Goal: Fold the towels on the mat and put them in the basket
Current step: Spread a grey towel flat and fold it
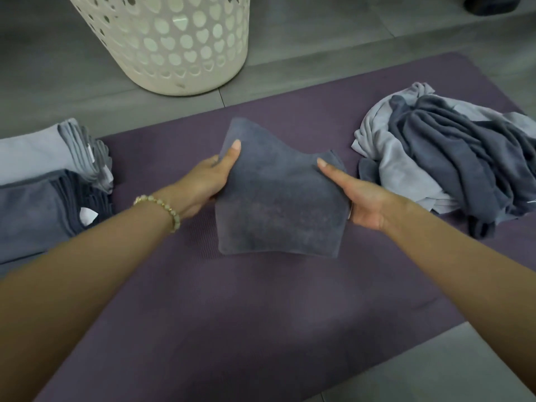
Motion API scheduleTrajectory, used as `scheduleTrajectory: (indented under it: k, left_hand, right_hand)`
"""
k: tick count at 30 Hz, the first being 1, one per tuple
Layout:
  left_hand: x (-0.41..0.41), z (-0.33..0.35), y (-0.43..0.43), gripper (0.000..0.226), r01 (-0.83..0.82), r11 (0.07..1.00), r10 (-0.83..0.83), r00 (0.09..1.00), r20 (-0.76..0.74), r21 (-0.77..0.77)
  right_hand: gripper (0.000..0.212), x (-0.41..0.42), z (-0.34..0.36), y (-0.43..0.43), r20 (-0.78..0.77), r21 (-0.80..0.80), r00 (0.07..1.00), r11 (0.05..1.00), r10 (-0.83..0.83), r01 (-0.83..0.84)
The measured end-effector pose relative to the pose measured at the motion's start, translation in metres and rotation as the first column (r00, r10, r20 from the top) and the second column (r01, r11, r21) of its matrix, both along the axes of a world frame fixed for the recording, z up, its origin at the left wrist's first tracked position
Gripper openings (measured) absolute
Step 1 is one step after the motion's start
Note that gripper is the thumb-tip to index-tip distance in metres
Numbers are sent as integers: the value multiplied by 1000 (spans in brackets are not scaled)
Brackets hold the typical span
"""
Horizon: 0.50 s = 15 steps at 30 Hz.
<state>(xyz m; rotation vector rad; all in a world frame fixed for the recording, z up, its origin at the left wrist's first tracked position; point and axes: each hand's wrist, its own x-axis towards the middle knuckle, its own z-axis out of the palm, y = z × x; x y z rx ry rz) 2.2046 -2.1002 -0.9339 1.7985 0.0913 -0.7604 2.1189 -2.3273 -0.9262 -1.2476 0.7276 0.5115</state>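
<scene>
Grey towel (pixel 278 198) pinched mid-fold by left hand (pixel 203 181) and right hand (pixel 359 198); stack (pixel 43 184) done at 9 o'clock, pile (pixel 449 158) unfolded at 3 o'clock.

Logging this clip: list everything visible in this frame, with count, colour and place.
held towel: one, dark grey, folded, over the mat's middle
unfolded pile: one heap, light and dark grey, mat's right side
folded stacks: two, light grey behind dark grey, left edge
mat: one, purple, on the floor
basket: one, cream, perforated, floor beyond the mat
floor: grey tiles
dark object: one, top right corner, unclear
bracelet: one, pale beads, left wrist
left hand: grips the towel's left edge
right hand: grips its right edge
</scene>
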Motion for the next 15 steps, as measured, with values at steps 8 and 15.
scheduleTrajectory:
  k: [8, 15]
  left_hand:
    - [25, 33, 3, 45, -125, 992, 124, 953, 275, -15]
    - [-72, -47, 49, 82, 24, 969, -46, 995, 86, 247]
  right_hand:
    - [28, 24, 20, 8, 387, -44, 918, 993, -82, 107]
    - [37, -69, -47, 22, 174, -183, 979, 980, 109, -77]
